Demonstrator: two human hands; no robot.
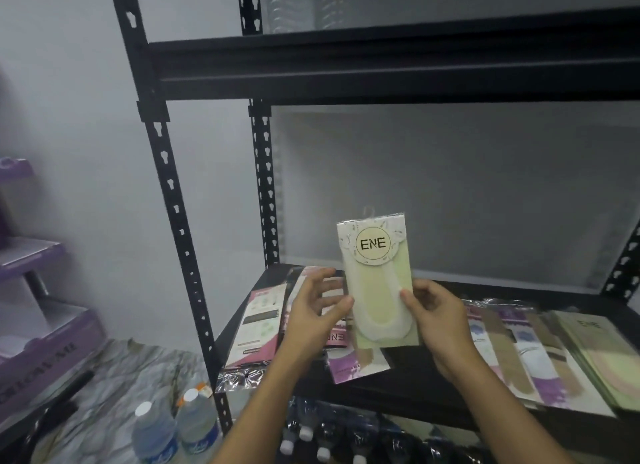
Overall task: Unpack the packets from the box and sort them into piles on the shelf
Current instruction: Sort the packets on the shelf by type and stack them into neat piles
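The pale green sock packet [377, 290] looked light, thin and bendy, with a slippery clear wrap, so holding it by the side edges seemed best. It stood upright in the air above the black shelf [415, 380]. The right hand [437, 320] pinched its lower right edge, thumb on the front. The left hand [311, 311] was spread loose, its thumb just touching the left edge, gripping nothing.

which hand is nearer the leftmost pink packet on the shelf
Left. The left hand is just right of the pink packet; the right hand is farther right, holding the ENE packet.
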